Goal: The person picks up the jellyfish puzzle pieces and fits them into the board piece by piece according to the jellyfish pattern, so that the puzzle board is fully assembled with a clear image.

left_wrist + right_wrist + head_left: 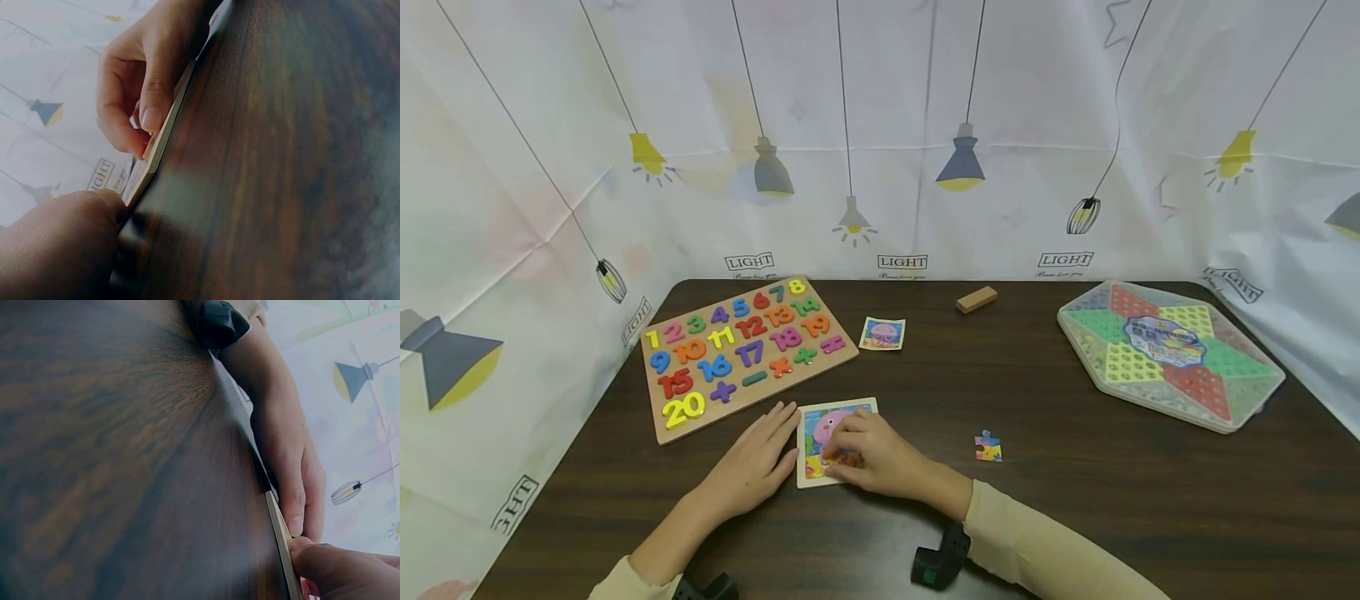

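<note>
A small jigsaw puzzle point(829, 423) with a pink cartoon figure sits in a pale wooden tray point(801, 467). My left hand point(758, 457) lies flat at the tray's left side, fingers extended, fingertips and thumb touching its edge. Over the lower right part of the picture, my right hand point(880, 458) has its fingers curled. In the left wrist view, that right hand point(147, 81) pinches a thin puzzle piece between thumb and fingers, low against the tray; most of the piece is hidden. One loose puzzle piece point(988, 447) lies to the right on the table.
A wooden number board point(730, 367) lies at the left, with a small picture card point(882, 334) beside it. Farther back is a wooden block point(977, 300). A hexagonal Chinese checkers box point(1172, 350) occupies the right side of the dark table point(1075, 500).
</note>
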The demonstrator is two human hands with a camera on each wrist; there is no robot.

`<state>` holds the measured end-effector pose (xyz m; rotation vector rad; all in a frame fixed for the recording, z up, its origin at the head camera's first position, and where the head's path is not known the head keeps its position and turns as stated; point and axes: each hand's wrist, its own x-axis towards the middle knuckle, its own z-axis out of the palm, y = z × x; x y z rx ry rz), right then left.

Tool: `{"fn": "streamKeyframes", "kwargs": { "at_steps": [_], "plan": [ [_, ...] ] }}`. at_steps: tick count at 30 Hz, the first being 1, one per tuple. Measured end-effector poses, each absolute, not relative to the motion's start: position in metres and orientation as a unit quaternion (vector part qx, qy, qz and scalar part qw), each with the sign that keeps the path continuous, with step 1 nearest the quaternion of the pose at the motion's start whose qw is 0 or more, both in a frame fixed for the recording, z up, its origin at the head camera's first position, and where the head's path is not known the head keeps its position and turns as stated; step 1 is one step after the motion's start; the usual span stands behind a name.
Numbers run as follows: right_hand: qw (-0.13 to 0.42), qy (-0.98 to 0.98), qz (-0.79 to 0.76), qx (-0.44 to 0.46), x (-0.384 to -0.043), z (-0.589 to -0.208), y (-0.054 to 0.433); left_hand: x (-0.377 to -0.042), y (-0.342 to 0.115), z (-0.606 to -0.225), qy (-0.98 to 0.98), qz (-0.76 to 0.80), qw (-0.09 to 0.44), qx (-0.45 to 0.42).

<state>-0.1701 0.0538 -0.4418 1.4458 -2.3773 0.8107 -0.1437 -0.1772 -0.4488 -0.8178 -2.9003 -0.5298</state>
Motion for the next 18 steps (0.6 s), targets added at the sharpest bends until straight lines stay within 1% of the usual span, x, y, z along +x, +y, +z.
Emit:
{"fn": "streamKeyframes", "kwargs": {
  "at_steps": [18],
  "plan": [
    [0.135, -0.802, 0.273, 0.514, -0.1681, -0.4415, 0.0538, -0.1428, -0.1771, -0.4481, -0.946, -0.178, 0.038, -0.269]
  ]
}}
